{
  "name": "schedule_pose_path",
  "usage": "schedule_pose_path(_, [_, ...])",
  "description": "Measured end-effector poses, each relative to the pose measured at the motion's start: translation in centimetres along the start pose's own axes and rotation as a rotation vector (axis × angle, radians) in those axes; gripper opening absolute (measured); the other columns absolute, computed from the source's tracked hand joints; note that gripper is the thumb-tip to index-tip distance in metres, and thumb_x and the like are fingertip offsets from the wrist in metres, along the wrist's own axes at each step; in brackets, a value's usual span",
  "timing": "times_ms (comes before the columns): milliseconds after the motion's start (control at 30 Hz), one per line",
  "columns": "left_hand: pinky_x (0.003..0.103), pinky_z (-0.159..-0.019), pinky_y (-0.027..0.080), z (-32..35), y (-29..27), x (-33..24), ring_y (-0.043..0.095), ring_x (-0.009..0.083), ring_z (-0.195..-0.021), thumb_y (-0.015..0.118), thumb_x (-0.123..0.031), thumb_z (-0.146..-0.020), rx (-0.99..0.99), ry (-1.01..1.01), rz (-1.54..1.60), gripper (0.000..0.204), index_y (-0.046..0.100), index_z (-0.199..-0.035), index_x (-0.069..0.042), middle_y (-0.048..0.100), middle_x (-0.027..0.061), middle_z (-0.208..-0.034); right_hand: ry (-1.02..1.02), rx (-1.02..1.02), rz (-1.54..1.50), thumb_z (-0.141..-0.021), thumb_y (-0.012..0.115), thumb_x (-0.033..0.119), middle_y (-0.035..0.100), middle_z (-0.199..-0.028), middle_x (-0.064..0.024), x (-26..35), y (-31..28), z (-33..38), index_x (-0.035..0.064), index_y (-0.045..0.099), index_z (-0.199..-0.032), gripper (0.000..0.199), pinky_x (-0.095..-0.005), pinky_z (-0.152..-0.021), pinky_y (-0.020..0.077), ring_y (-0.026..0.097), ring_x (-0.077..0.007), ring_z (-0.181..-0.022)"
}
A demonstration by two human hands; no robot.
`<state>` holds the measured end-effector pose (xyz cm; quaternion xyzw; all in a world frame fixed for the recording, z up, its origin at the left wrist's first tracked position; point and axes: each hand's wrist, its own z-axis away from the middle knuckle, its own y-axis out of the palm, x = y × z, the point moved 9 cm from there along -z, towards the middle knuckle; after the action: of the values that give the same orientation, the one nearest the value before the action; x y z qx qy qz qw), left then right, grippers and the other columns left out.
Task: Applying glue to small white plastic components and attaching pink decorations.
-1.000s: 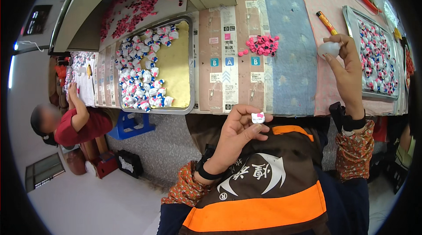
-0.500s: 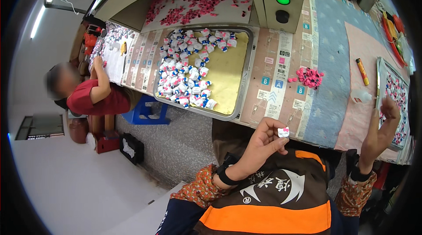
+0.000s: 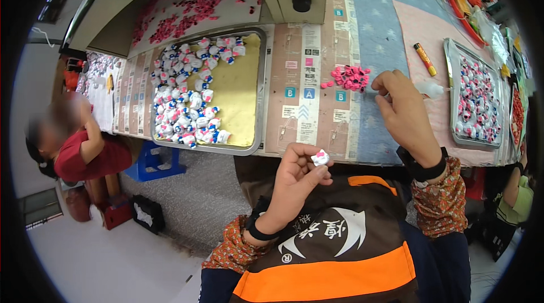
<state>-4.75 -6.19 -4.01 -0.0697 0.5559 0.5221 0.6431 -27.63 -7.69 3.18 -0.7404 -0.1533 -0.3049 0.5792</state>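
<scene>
A small white toy figure head with pink on it (image 3: 321,158) is pinched between the thumb and fingers of my left hand (image 3: 297,181), in front of the table edge. Over the table, my right hand (image 3: 407,113) has bent fingers that are apart, with nothing visible in them. Its fingertips hang just right of a small pile of pink pieces (image 3: 352,79). To the left, a metal tray (image 3: 262,93) with a yellow lining holds many white, blue and pink figure pieces (image 3: 187,105). Right of my hand lies a translucent white squeeze bottle (image 3: 432,89), partly hidden.
A machine housing (image 3: 297,3) with a green light stands at the back, many pink pieces (image 3: 198,3) inside. A yellow tube (image 3: 425,59) lies on pink cloth beside a second filled tray (image 3: 453,93). One person in red (image 3: 85,150) works at left, another (image 3: 513,195) sits at right.
My right hand has moved left from near the right-hand tray to beside the pink pile. My left hand still holds the toy head, now turned. The whole view has shifted to the right.
</scene>
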Motion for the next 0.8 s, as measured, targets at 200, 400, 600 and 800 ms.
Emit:
schedule_pose_path(200, [0.028, -0.084, 0.057, 0.0, 0.0, -0.1, 0.061, 0.0115, -0.095, 0.058, 0.0, -0.097, -0.001, 0.001, -0.026, 0.027, 0.046, -0.121, -0.002, 0.06, 0.0116, -0.112, -0.047, 0.005, 0.03, -0.083, 0.059, -0.001, 0.056, -0.088, -0.0138, 0.2, 0.7, -0.5, 0.0042, 0.057, -0.094, 0.013, -0.0442, -0.075, 0.0448, 0.057, -0.0353, -0.088])
schedule_pose_path(400, [0.028, -0.085, 0.056, 0.1, 0.1, -0.2, 0.06, 0.0112, -0.097, 0.057, -0.002, -0.098, 0.002, 0.006, -0.052, 0.03, 0.047, -0.126, -0.001, 0.06, 0.0108, -0.112, -0.116, 0.003, 0.109, -0.083, 0.06, 0.001, 0.058, -0.09, -0.0136, 0.9, 1.8, -1.3, 0.0052, 0.059, -0.094, 0.012, -0.0455, -0.076, 0.0467, 0.058, -0.036, -0.089])
schedule_pose_path(600, [0.028, -0.085, 0.056, 0.3, -0.1, -0.1, 0.06, 0.0113, -0.097, 0.056, -0.005, -0.1, -0.009, -0.001, -0.038, 0.029, 0.049, -0.127, -0.001, 0.061, 0.01, -0.111, -0.109, 0.053, 0.164, -0.082, 0.057, -0.002, 0.059, -0.091, -0.0153, 1.1, 2.1, -1.3, 0.0039, 0.057, -0.092, 0.012, -0.0471, -0.076, 0.0465, 0.058, -0.0379, -0.09])
schedule_pose_path(800, [0.03, -0.085, 0.056, 0.4, -0.7, -0.1, 0.062, 0.0121, -0.095, 0.058, -0.008, -0.1, -0.011, 0.013, -0.028, 0.03, 0.048, -0.127, -0.001, 0.061, 0.0105, -0.111, -0.068, 0.061, 0.118, -0.08, 0.054, -0.005, 0.059, -0.088, -0.0177, -0.1, 0.9, -1.3, 0.0026, 0.055, -0.093, 0.015, -0.0474, -0.075, 0.0459, 0.058, -0.0399, -0.087])
